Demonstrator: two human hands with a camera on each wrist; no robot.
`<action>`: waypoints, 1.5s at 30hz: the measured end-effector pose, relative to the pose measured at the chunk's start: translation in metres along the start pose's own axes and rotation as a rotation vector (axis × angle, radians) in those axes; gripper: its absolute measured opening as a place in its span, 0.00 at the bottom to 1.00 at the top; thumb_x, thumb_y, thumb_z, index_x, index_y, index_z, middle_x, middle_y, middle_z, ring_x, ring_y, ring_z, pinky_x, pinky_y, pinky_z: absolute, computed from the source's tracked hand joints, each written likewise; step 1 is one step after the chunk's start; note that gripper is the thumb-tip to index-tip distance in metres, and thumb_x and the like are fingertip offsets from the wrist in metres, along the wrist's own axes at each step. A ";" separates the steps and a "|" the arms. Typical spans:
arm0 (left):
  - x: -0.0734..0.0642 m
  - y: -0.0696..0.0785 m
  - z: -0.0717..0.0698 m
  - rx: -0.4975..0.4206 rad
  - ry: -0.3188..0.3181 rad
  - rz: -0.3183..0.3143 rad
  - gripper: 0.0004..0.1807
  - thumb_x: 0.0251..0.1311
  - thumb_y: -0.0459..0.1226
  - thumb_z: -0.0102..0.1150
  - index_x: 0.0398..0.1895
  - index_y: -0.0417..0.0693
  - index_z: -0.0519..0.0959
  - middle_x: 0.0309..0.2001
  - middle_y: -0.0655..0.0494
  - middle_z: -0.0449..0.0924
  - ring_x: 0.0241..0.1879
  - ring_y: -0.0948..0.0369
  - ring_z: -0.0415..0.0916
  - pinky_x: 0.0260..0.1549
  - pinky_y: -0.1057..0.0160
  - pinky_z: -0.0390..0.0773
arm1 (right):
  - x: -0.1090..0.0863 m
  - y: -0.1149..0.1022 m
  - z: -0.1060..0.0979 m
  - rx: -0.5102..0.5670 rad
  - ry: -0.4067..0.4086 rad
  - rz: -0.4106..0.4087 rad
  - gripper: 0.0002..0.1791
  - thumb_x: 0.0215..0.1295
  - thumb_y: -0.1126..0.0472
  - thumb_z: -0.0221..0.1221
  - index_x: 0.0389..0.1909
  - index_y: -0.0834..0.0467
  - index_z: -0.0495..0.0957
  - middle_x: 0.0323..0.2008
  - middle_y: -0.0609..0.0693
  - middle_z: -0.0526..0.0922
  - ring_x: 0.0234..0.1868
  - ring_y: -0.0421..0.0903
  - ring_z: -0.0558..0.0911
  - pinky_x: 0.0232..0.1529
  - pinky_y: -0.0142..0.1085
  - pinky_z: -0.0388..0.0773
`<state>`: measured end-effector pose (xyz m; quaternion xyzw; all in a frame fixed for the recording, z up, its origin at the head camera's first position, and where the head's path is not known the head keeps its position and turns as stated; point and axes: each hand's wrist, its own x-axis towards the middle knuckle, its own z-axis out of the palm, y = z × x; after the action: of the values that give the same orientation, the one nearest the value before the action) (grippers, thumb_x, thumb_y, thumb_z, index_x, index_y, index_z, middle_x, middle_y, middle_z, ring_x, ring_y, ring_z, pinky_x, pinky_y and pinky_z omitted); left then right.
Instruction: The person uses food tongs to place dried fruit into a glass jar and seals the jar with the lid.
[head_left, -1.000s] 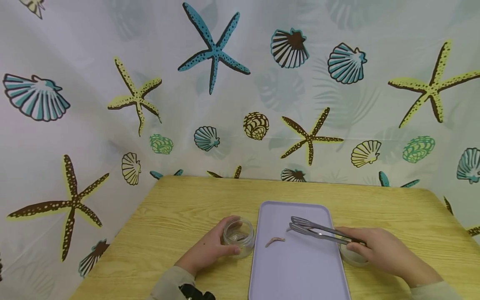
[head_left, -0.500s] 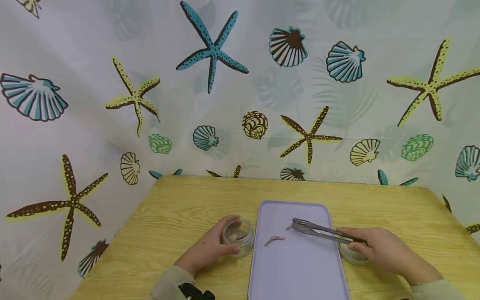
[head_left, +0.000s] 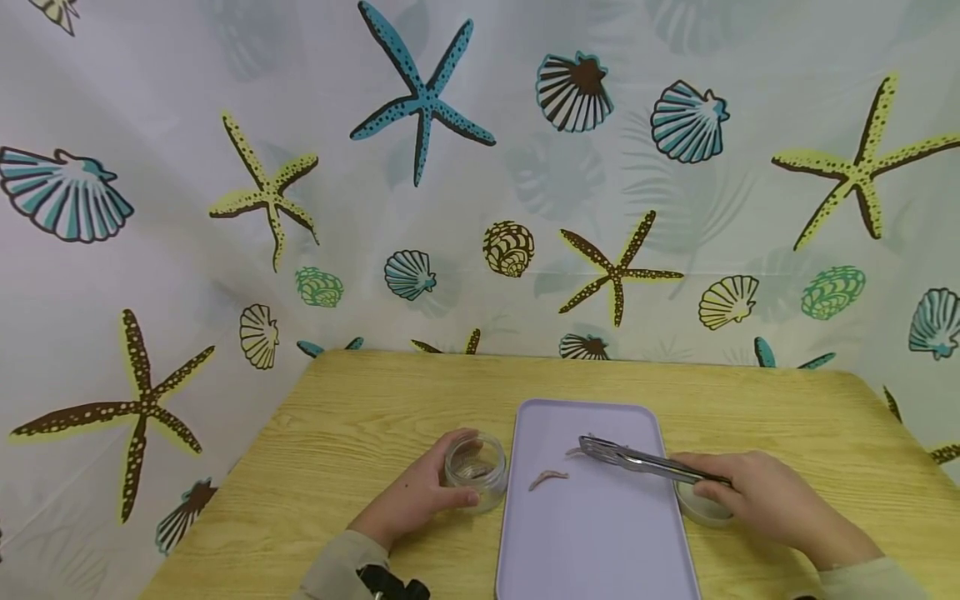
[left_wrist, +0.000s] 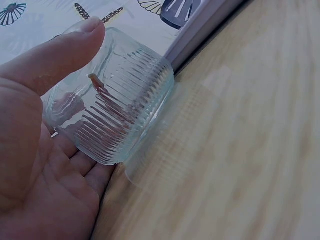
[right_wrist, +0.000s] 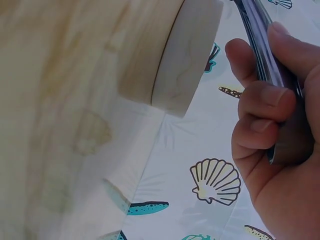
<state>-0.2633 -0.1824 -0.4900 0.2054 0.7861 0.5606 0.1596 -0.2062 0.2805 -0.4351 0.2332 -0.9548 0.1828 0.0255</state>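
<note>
My left hand grips a clear glass jar from its left side, on the table against the tray's left edge. In the left wrist view, reddish-brown bits show through the ribbed glass. My right hand holds metal tongs, fingers curled round the handle end. The tongs reach over the lilac tray, arms pressed together. By their tips lies a small brown dried piece, partly hidden; whether they pinch it I cannot tell. A second curved brown piece lies nearer on the tray.
Under my right hand, beside the tray's right edge, sits a pale round lid-like disc, partly covered by the tongs and hand. The wood-grain table ends at a hanging cloth printed with shells and starfish.
The arms of the tongs have come together and their tips have shifted slightly over the tray. The left hand and jar have stayed in place.
</note>
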 end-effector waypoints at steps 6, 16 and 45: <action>0.000 0.001 0.001 0.004 0.002 0.000 0.46 0.60 0.43 0.73 0.78 0.57 0.57 0.73 0.53 0.64 0.73 0.53 0.59 0.70 0.46 0.54 | 0.001 -0.004 0.000 0.018 0.026 -0.028 0.22 0.69 0.53 0.64 0.64 0.42 0.80 0.49 0.40 0.86 0.33 0.31 0.75 0.34 0.33 0.72; 0.001 0.000 0.001 0.004 0.001 -0.010 0.45 0.61 0.44 0.72 0.77 0.58 0.57 0.73 0.54 0.64 0.73 0.53 0.58 0.70 0.46 0.55 | 0.004 -0.014 -0.002 0.056 0.043 -0.043 0.22 0.70 0.53 0.63 0.64 0.42 0.80 0.49 0.40 0.86 0.31 0.32 0.74 0.33 0.32 0.70; 0.000 0.002 0.002 0.022 0.023 -0.017 0.47 0.57 0.46 0.75 0.77 0.57 0.59 0.72 0.53 0.65 0.72 0.53 0.60 0.71 0.46 0.55 | 0.037 -0.069 -0.003 0.157 0.024 -0.188 0.24 0.73 0.45 0.58 0.68 0.37 0.75 0.47 0.37 0.85 0.25 0.32 0.68 0.32 0.33 0.68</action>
<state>-0.2622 -0.1803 -0.4883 0.1942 0.7957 0.5529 0.1531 -0.2085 0.2088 -0.4038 0.3206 -0.9111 0.2565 0.0357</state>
